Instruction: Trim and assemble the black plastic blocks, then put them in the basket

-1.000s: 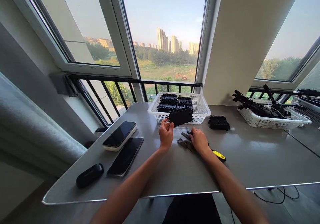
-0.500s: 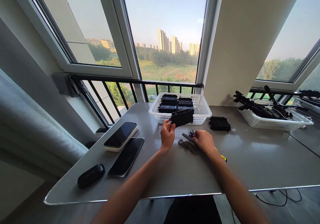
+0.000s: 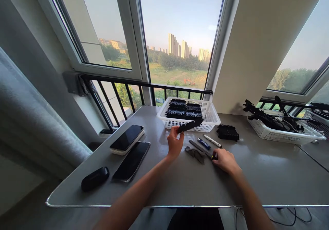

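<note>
My left hand [image 3: 175, 142] pinches a black plastic piece [image 3: 190, 125] with toothed edges by its left end. The piece is tilted almost edge-on, raised in front of the white basket [image 3: 164, 122]. My right hand [image 3: 225, 160] is closed round the handle of a flat file [image 3: 199, 148], which lies low over the table with its grey blade pointing away to the left. Beside the blade rests a crumpled grey cloth [image 3: 195, 154]. Just beyond it are a blue tube-shaped item [image 3: 204, 143] and a white marker pen [image 3: 212, 141].
Several similar black pieces sit in the basket. Another black piece [image 3: 228, 132] lies to its right. Further right stands a white basket of black parts and cables [image 3: 277, 134]. Two phones [image 3: 131, 161] [image 3: 127, 139] and a black case [image 3: 95, 179] occupy the table's left side.
My right hand has moved right and toward me onto the file's handle, uncovering the blue item and white pen. The black piece in my left hand has turned from its broad face to edge-on.
</note>
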A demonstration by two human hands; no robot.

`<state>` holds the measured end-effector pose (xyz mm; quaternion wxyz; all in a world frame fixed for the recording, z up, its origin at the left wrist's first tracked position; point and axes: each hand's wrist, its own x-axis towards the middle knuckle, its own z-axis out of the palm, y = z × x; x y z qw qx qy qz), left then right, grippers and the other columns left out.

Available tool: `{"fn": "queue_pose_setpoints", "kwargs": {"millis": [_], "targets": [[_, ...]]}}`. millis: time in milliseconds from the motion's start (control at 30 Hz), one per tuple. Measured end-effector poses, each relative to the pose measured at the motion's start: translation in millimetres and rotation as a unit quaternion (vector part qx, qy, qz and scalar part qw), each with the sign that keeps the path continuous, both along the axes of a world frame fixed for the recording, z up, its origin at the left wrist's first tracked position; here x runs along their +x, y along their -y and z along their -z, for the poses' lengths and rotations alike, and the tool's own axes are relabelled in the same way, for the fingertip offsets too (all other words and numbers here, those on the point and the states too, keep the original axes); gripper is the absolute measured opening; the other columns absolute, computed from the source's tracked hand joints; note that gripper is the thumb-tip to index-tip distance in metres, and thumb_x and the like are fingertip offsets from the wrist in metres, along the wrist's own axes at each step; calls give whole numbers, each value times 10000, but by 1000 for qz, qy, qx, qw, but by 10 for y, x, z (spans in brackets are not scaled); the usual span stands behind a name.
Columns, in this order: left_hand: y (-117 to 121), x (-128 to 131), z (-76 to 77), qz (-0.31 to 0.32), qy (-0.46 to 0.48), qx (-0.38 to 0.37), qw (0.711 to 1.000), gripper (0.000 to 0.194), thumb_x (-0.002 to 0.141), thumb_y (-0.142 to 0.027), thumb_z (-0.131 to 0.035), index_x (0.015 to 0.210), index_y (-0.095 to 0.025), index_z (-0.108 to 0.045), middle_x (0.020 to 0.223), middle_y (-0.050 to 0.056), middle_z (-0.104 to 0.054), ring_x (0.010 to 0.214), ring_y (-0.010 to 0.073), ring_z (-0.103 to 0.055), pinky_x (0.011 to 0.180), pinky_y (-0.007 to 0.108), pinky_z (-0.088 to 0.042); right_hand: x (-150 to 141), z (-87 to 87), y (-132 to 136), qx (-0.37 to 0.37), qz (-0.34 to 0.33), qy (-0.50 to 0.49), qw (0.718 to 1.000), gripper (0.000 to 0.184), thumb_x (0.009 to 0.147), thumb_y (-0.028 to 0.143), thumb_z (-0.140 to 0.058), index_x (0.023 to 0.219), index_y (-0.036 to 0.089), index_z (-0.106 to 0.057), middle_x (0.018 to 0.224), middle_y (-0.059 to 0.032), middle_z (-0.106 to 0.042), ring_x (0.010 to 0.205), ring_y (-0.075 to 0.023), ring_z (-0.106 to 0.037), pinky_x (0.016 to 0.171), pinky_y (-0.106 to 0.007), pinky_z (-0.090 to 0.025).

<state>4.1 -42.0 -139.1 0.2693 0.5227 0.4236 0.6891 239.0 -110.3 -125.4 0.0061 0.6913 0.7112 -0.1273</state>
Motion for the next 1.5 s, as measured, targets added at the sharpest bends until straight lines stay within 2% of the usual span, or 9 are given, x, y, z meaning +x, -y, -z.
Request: {"fn": "queue_pose_setpoints", "kwargs": {"millis": [200,400,500,633,867,1067,1200,1333,1500], "targets": [[61,-33,-75,-90,-46,155,983,203,738,-68,-482,784,-233,-374,938,31,-615,1189,226,-579,987,410,-451,131,32,135,23,-5,-181,983,243,854,332,-427,850,191,-625,773,-47,-656,700,-175,-575,603,-270,-340],[75,-23,-46,-149,-89,179,969,266,656,17,-438,759,-221,-377,1183,79,-477,1284,218,-455,1058,397,-380,221,-111,338,59,-6,-472,880,346,891,499,-418,820,189,-553,546,45,-420,502,-120,-386,496,-253,-302],[60,-19,-16,-143,-104,162,971,292,620,44,-428,742,-217,-382,1218,85,-468,1249,212,-456,1039,374,-380,152,-327,204,129,-14,-551,825,414,871,597,-492,894,190,-565,604,38,-466,524,-116,-444,507,-248,-351],[50,-22,-6,-125,-124,141,974,273,642,38,-434,735,-216,-393,1233,97,-475,1211,223,-477,977,374,-409,13,-509,-224,118,-79,-567,812,461,844,635,-523,842,178,-588,687,-2,-546,587,-128,-508,544,-255,-404],[95,-27,29,-28,-164,141,976,229,660,5,-446,719,-212,-400,1167,90,-574,1141,232,-542,911,357,-430,-326,-179,-584,183,20,-519,835,565,686,663,-667,891,137,-684,545,25,-512,475,-109,-414,446,-240,-302],[95,10,49,72,-175,108,976,222,638,-72,-548,800,-204,-471,1132,75,-560,1078,230,-544,833,305,-430,-319,31,-503,131,70,-592,792,488,598,630,-728,728,175,-608,417,84,-383,372,-87,-328,403,-240,-264],[38,13,48,243,-135,0,961,415,542,-64,-560,922,-206,-477,879,-14,-522,765,116,-507,654,200,-387,-277,35,-502,139,123,-641,745,499,585,631,-737,747,192,-562,418,102,-361,351,-77,-294,369,-235,-267],[20,1,17,421,-18,-98,902,506,574,-138,-623,1034,-221,-430,961,-4,-532,717,74,-514,622,179,-415,-222,45,-531,198,163,-631,732,523,577,638,-738,768,175,-589,460,87,-400,368,-81,-335,363,-234,-286],[57,66,28,337,47,-159,927,620,699,-327,-724,1125,-283,-276,1029,8,-567,663,90,-588,536,222,-522,-219,106,-555,236,149,-600,750,541,608,673,-702,771,165,-612,508,56,-465,400,-99,-374,389,-250,-315]]}}
